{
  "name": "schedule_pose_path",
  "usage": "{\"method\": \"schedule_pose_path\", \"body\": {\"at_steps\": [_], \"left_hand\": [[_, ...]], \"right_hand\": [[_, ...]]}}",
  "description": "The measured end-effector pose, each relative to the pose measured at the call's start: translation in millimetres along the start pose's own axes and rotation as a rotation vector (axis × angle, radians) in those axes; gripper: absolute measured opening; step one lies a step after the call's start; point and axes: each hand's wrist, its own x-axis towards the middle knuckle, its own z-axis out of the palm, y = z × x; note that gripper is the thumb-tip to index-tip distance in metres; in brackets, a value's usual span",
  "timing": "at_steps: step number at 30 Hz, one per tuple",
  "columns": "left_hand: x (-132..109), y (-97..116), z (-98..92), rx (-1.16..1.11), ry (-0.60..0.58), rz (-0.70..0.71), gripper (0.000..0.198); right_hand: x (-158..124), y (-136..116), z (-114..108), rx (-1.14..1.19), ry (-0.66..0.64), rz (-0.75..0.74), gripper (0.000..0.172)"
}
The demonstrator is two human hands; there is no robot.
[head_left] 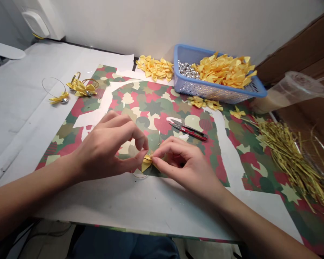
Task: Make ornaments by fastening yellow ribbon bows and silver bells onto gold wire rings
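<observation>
Above the table's near side, a small yellow ribbon flower [146, 164] sits between my two hands. My left hand [110, 144] is closed, thumb and index finger pinched together at the flower's left edge. Opposite it, my right hand [182, 156] grips the flower's right side between thumb and fingertips. A thin wire loop [139, 176] hangs just below the flower. Behind my right fingertips a slim needle-like piece [159, 137] shows, its kind hard to make out. Red-handled thread snips [189, 130] lie just beyond my right hand.
A blue basket [218, 88] holds yellow ribbon flowers and silver beads. A loose flower pile [156, 68] lies beside it. Finished-looking flower loops [83, 88] sit at the back left. At right are a plastic cup [291, 90] and a bundle of gold-green stems [288, 154].
</observation>
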Motion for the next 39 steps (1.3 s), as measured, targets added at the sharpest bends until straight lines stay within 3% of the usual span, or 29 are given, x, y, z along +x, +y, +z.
{"method": "schedule_pose_path", "body": {"at_steps": [12,20,28,37,39], "left_hand": [[-3.3,4.7,5.9,-0.044,-0.132,-0.016,0.018],[1.2,2.1,0.9,-0.033,-0.009,-0.045,0.022],[-2.7,2.2,5.7,-0.081,-0.078,-0.052,0.015],[0.4,0.2,-0.1,-0.022,-0.007,-0.051,0.020],[0.0,0.9,0.1,-0.045,-0.044,-0.063,0.019]], "right_hand": [[-0.7,-1.1,0.7,0.009,0.001,-0.011,0.009],[-0.1,-0.7,0.8,0.003,-0.003,0.004,0.009],[-0.2,0.8,0.5,-0.007,-0.004,-0.002,0.008],[-0.1,-0.1,0.4,-0.010,0.002,-0.007,0.008],[-0.5,-0.1,0.3,-0.009,-0.002,-0.010,0.008]]}}
